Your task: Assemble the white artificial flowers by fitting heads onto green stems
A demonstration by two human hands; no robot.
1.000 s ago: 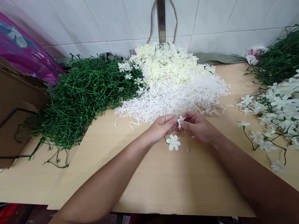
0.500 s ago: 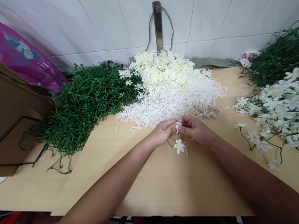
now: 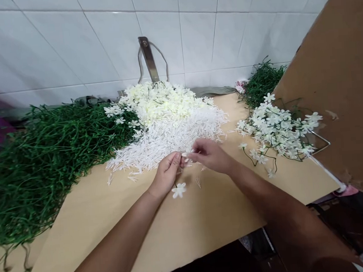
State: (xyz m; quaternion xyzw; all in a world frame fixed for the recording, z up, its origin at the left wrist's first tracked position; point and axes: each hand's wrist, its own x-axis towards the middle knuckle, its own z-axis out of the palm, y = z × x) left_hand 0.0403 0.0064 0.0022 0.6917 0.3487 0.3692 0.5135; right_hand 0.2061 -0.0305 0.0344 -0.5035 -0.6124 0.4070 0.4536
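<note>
My left hand (image 3: 166, 174) and my right hand (image 3: 208, 154) meet over the tan tabletop (image 3: 187, 222), fingertips pinched together on a small white flower piece (image 3: 186, 155). A green stem hangs from my left hand and ends in a white flower (image 3: 179, 190) just above the table. A loose white stamen piece (image 3: 198, 182) lies beside it. Directly behind my hands is a heap of white stamen sprigs (image 3: 172, 135), with a pile of cream petals (image 3: 157, 101) behind that.
A large mass of green plastic stems (image 3: 42, 154) fills the left. Finished white flowers on stems (image 3: 277, 127) lie at the right, with more green stems (image 3: 260, 80) behind. A brown cardboard sheet (image 3: 336, 79) stands at the far right. Tiled wall with a metal bracket (image 3: 149, 59) behind.
The view has swung to the right and tilted, so the piles sit further left and the cardboard sheet has come into view. My hands stay pinched together on the small flower piece.
</note>
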